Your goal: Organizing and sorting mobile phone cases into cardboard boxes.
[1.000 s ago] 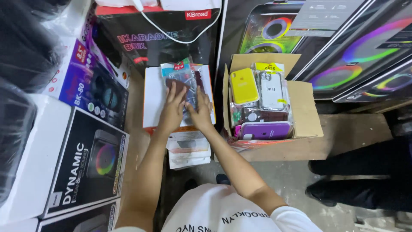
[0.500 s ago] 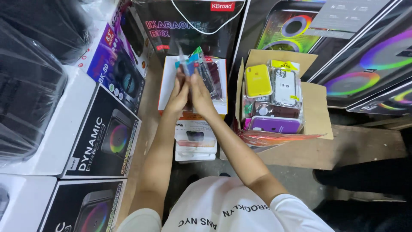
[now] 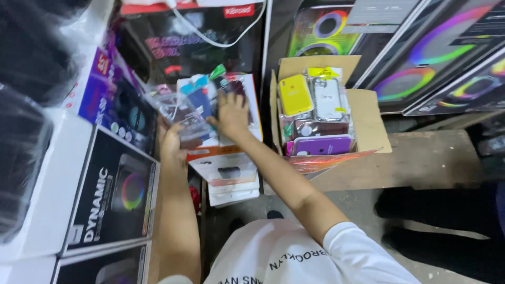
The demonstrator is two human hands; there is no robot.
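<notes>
My left hand (image 3: 172, 141) holds up a bundle of phone cases in clear plastic sleeves (image 3: 181, 111), lifted to the left of the pile. My right hand (image 3: 231, 113) rests flat, fingers spread, on more packaged phone cases (image 3: 238, 87) lying on a white flat box (image 3: 255, 113). Under that box sits a stack of white and orange flat packages (image 3: 226, 173). To the right stands an open cardboard box (image 3: 368, 118) with phone cases upright in it: a yellow one (image 3: 295, 94), a clear one (image 3: 327, 99) and a purple one (image 3: 322, 145).
Large speaker boxes (image 3: 113, 197) line the left side, with black plastic-wrapped bulk (image 3: 26, 79) beyond them. More speaker cartons with coloured rings (image 3: 421, 58) stand behind and to the right. A white cable (image 3: 210, 37) hangs over a dark carton. A cardboard sheet (image 3: 426, 163) lies right of the open box.
My left hand has lifted a bundle of sleeved cases off the pile and drawn it to the left. My right hand has stayed on the remaining cases. The camera has shifted slightly.
</notes>
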